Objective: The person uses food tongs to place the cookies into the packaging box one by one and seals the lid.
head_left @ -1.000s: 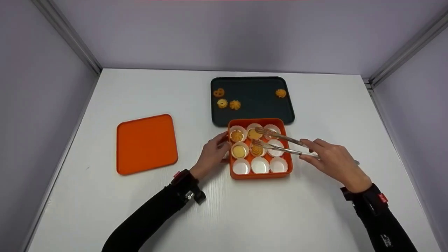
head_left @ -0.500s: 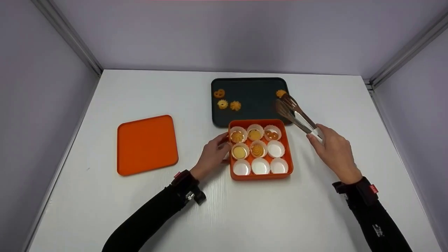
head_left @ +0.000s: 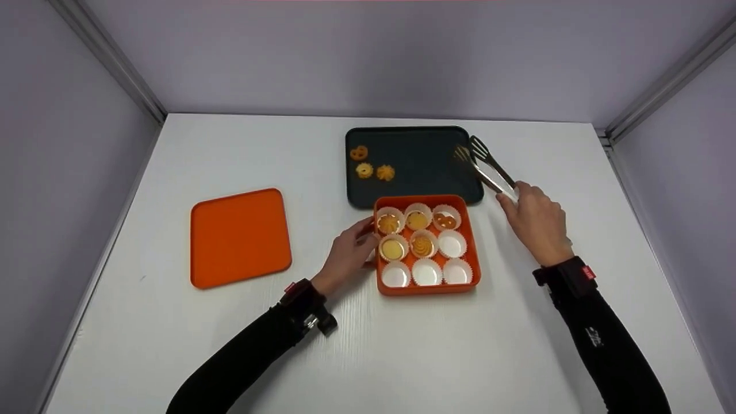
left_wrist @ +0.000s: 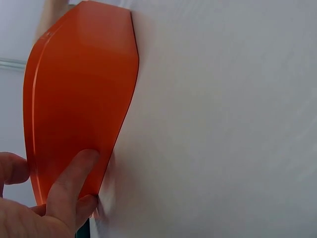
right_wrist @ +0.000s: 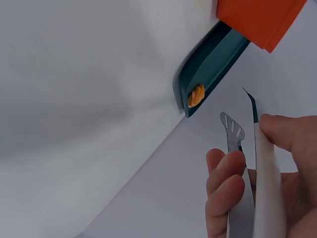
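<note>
My left hand [head_left: 348,253] touches the left side of an orange box [head_left: 428,290]; in the left wrist view its fingers lie against the box wall [left_wrist: 79,89]. White paper cups fill the box, several with cookies in them and the others bare. Tongs [head_left: 490,164] with slotted ends are held in my right hand [head_left: 539,224], their arms apart over the right end of a dark green tray [head_left: 420,167]. One cookie [right_wrist: 196,95] lies at that end, mostly hidden by the tongs in the head view. Nothing is between the tips.
At the left of the white table lies a flat orange lid or tray [head_left: 241,238]. A pretzel [head_left: 359,153] and two cookies [head_left: 364,170] [head_left: 385,172] lie on the green tray's left part. Grey walls stand around the table.
From over the box, my right hand has moved the tongs up and right to the green tray's right end. A pretzel now shows in the box's back right cup. My left hand has stayed put.
</note>
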`<state>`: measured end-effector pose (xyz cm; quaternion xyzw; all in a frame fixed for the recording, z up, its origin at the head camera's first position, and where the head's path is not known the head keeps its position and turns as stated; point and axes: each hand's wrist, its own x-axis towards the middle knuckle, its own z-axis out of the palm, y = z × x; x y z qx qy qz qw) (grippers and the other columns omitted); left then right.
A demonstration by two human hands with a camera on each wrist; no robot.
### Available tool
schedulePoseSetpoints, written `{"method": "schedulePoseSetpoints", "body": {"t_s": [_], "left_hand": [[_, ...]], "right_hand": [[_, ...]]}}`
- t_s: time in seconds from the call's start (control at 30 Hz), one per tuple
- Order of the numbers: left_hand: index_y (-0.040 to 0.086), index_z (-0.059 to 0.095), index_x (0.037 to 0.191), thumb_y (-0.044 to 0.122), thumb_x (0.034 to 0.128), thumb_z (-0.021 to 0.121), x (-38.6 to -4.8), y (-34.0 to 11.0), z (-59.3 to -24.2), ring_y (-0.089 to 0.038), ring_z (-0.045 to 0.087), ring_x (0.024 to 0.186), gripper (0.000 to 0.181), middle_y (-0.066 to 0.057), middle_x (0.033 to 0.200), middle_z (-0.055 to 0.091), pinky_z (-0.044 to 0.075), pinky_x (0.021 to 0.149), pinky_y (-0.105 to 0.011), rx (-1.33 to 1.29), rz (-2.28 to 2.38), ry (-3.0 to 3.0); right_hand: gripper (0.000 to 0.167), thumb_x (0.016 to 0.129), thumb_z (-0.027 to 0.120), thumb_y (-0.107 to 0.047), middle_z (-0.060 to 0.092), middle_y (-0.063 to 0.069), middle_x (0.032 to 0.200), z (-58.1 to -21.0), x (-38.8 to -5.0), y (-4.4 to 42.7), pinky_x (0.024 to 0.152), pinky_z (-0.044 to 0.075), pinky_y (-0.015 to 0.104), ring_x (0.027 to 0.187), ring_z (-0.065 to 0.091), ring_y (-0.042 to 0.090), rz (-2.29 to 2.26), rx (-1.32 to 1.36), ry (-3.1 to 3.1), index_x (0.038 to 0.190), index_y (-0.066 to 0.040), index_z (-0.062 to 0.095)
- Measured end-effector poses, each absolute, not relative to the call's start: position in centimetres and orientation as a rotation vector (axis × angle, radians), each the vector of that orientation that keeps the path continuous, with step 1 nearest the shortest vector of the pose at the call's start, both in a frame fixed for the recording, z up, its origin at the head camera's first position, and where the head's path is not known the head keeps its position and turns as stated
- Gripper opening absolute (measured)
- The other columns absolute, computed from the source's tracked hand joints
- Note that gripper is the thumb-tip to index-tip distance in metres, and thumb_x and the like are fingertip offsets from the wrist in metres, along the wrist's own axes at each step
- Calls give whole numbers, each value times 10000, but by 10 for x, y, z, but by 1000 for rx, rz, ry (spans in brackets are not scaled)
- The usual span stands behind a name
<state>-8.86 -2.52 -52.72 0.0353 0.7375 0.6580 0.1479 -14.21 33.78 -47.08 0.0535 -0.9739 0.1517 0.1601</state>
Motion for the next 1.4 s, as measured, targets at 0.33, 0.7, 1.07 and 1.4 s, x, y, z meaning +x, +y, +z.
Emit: {"method": "schedulePoseSetpoints", "body": {"t_s": [0.33, 0.7, 1.07, 1.4], "left_hand": [[95, 447, 1574, 231, 1019, 562, -93, -24, -529, -238, 566, 1337, 583, -115, 1515, 546, 625, 851, -352, 115, 1851, 2229], [88, 448, 1572, 236, 1022, 564, -92, -24, -527, -251, 557, 1347, 581, -117, 1516, 544, 604, 917, -365, 117, 1844, 2239], [88, 432, 1581, 234, 1032, 566, -89, -25, -527, -274, 545, 1358, 584, -127, 1531, 526, 642, 794, -389, 83, 1881, 2173], [90, 412, 1592, 227, 1042, 553, -89, -25, -527, -254, 569, 1328, 584, -125, 1533, 523, 643, 784, -386, 91, 1887, 2158]], "right_hand": [[407, 1015, 680, -254, 596, 290, 794, -478, -167, 335, 511, 522, 656, 619, 630, 510, 331, 151, -2759, 1028, 150, 627], [410, 1018, 672, -269, 610, 304, 806, -481, -182, 332, 537, 519, 656, 674, 641, 532, 293, 121, -2799, 977, 137, 633], [412, 1029, 660, -278, 623, 299, 822, -486, -177, 332, 539, 517, 643, 688, 647, 526, 328, 154, -2818, 1022, 134, 645], [413, 1010, 681, -288, 618, 296, 796, -488, -176, 334, 522, 507, 634, 665, 635, 524, 350, 174, -2798, 963, 121, 650]]}}
